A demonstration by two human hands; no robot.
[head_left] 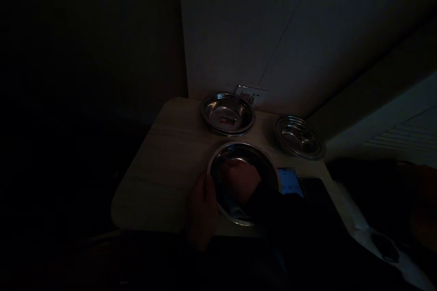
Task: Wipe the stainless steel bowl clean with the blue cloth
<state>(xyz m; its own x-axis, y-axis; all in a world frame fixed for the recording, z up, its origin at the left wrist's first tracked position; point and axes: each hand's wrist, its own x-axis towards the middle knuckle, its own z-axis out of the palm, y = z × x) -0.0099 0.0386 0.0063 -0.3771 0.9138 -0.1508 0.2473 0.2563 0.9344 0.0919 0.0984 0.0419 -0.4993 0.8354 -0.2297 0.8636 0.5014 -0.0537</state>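
Note:
A shiny metal bowl [268, 163] stands near the front of the small table. At its left side, my left hand [203, 209] grips the rim, fingers closed against the wall. Reaching in from the right, my right hand [241, 181] is inside the bowl with its fingers curled down towards the inner wall. Whatever those fingers hold, if anything, is lost in the dark. A faint bluish patch shows low in the bowl; whether it is cloth or a reflection I cannot tell.
Behind stand stacked metal bowls [221, 111] with a label inside, and more stacked bowls [300, 138] at the right. A lit phone [289, 182] lies beside the bowl, near a dark flat object [316, 188]. A wall socket [252, 94] sits above the pale tabletop [153, 177].

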